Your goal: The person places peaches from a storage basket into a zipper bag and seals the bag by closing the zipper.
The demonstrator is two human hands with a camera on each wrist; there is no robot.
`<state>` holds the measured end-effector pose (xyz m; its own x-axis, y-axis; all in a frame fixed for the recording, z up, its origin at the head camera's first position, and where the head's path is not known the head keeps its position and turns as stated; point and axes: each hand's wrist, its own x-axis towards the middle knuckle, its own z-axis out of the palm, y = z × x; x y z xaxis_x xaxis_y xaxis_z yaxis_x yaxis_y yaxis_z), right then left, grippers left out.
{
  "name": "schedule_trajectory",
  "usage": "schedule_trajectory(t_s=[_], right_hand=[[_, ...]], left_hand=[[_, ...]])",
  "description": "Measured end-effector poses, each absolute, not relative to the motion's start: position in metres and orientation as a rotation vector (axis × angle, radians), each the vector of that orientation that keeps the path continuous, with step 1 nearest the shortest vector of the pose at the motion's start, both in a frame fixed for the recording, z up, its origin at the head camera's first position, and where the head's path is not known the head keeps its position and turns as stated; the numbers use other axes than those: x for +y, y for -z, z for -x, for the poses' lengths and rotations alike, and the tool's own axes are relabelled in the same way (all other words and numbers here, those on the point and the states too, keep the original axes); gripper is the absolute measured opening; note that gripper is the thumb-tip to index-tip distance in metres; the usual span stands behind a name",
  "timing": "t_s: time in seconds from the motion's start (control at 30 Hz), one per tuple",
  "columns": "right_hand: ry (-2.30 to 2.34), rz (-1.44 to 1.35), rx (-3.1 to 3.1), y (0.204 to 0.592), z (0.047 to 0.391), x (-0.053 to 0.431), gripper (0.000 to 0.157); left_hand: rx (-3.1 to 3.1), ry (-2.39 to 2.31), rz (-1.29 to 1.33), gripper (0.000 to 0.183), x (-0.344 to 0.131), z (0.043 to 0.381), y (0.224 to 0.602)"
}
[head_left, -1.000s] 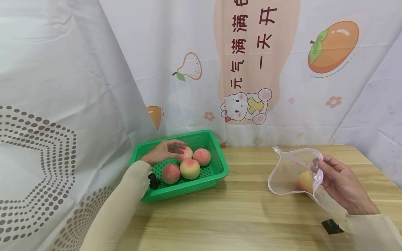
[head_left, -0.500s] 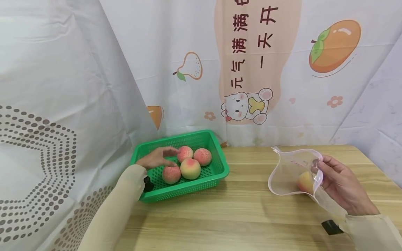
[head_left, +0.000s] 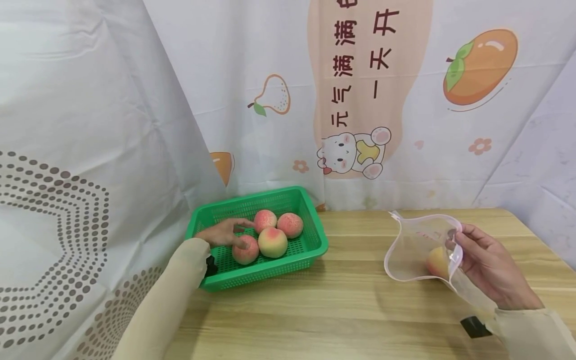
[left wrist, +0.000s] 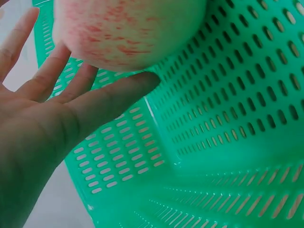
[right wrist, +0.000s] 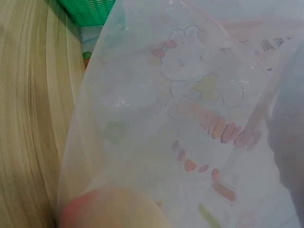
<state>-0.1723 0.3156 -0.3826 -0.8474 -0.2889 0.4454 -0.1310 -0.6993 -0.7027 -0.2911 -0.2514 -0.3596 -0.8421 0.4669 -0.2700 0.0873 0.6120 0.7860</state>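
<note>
In the head view, my left hand [head_left: 222, 232] is inside the green plastic basket [head_left: 265, 272], its thumb overlapping the near-left peach [head_left: 245, 254]. The left wrist view shows the fingers spread, with fingertips right at the side of a peach [left wrist: 123, 35]. Three more peaches lie close by: a pink one [head_left: 265, 219], another pink one [head_left: 290, 225] and a yellowish one [head_left: 272, 243]. My right hand [head_left: 492, 265] pinches the pink-edged rim of a clear zip bag [head_left: 409, 247], whose mouth gapes leftward. Inside the bag rests one peach [head_left: 436, 261], also visible through the plastic as a blurred peach [right wrist: 116, 211].
The basket stands at the back left of the wooden table [head_left: 342, 310], against a printed curtain [head_left: 279, 135]. A grey dotted cloth [head_left: 81, 225] hangs along the left. Between basket and bag lies bare wood. A black strap piece [head_left: 475, 326] is at the right wrist.
My left hand has drawn back from the rear peaches and come down at the near-left one. The right hand keeps hold of the bag, almost still.
</note>
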Motion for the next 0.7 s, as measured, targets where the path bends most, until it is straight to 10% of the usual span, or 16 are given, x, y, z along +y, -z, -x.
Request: schedule_trajectory(t_s=[0.7], right_hand=[[2.702,0.836,1.156,0.3822,0.1711,0.3137,0.042]], left_hand=[[2.412,-0.987,-0.33,0.055,-0.2466,0.289,0.3669]])
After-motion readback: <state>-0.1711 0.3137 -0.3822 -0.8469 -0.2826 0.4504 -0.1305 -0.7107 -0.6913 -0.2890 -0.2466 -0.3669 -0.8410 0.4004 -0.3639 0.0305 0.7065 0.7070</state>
